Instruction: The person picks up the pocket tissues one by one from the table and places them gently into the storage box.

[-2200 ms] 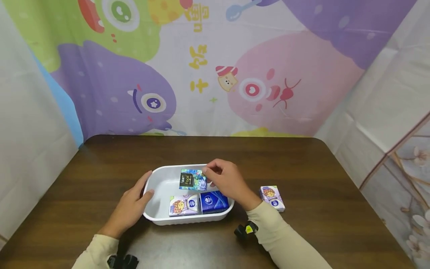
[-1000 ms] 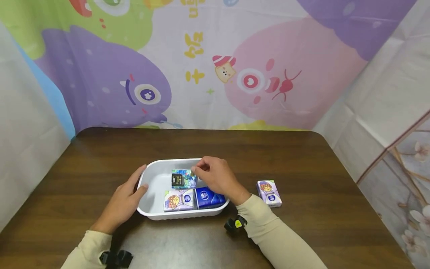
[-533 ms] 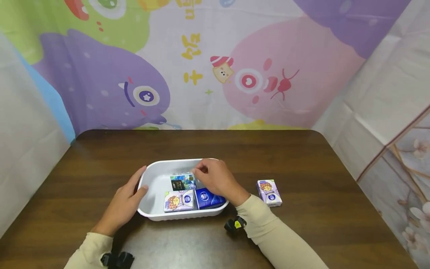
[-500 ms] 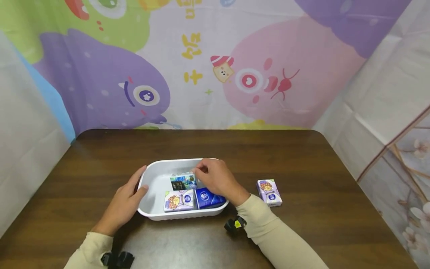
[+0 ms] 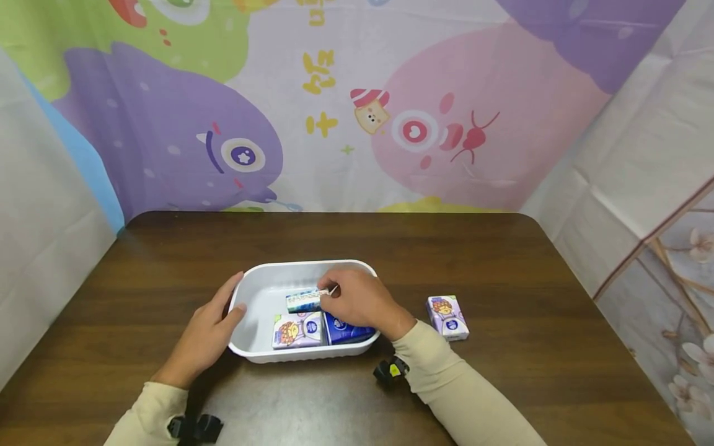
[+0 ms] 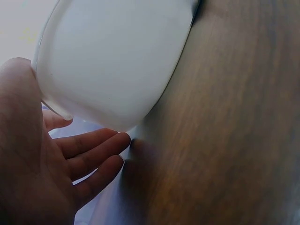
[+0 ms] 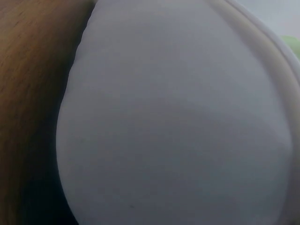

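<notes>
At the left end of the white plastic tray [image 5: 255, 328], my left hand [image 5: 206, 328] holds the wall, thumb over the rim. Its spread fingers [image 6: 96, 157] lie against the outside in the left wrist view. My right hand [image 5: 359, 300] reaches in over the right side and pinches the right end of a blue-green tissue pack [image 5: 303, 301], tilted so its pale narrow side shows. A purple cartoon tissue pack [image 5: 295, 331] and a dark blue tissue pack [image 5: 343, 332] lie along the near side. The tray's outer wall [image 7: 173, 122] fills the right wrist view, hiding the hand.
Another purple cartoon tissue pack [image 5: 448, 318] lies on the brown wooden table [image 5: 491, 266], right of the tray and near my right wrist. A cartoon-printed curtain [image 5: 329, 173] hangs behind the table's far edge.
My right hand has lowered the blue-green pack into the tray and turned it from face-up to its narrow side. The left hand stays on the tray; the head view has tilted down slightly.
</notes>
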`<state>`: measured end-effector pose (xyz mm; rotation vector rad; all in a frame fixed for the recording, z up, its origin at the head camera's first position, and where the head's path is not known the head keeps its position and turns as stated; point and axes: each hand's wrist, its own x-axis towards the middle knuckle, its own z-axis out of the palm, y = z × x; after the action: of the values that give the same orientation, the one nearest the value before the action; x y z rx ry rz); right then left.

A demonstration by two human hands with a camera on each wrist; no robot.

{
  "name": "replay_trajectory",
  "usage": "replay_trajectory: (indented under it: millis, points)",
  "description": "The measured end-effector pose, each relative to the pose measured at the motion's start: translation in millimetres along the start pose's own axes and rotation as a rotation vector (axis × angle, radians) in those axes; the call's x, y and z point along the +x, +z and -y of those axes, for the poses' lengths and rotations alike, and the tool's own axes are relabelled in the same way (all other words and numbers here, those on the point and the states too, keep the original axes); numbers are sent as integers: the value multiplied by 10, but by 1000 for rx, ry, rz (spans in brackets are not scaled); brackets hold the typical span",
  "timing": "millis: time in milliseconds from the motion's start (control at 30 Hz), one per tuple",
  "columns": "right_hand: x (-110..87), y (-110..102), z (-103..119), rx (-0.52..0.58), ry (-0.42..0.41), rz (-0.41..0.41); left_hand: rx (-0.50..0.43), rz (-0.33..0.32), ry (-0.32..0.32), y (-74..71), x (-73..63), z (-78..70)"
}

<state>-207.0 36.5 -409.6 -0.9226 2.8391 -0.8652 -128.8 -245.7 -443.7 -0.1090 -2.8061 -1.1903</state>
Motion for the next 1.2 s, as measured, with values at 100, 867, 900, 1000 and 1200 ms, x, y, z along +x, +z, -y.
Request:
replay_trajectory:
  millis: [100,867,900,1000,1200]
  points:
    - [-2,2,4,-36,-24,13,-1,1,-2,-4,2,-1]
    - [-12,26,24,-119,34,50,-11,20,-19,-5,0,-14]
    - [-15,23,29,-126,40,61,-10,16,-17,-5,1,-11]
    - [-17,19,39,-136,52,70,-7,14,-13,-2,2,-8]
    - [-18,14,35,-75,31,-18,-15,28,-24,-3,2,-23]
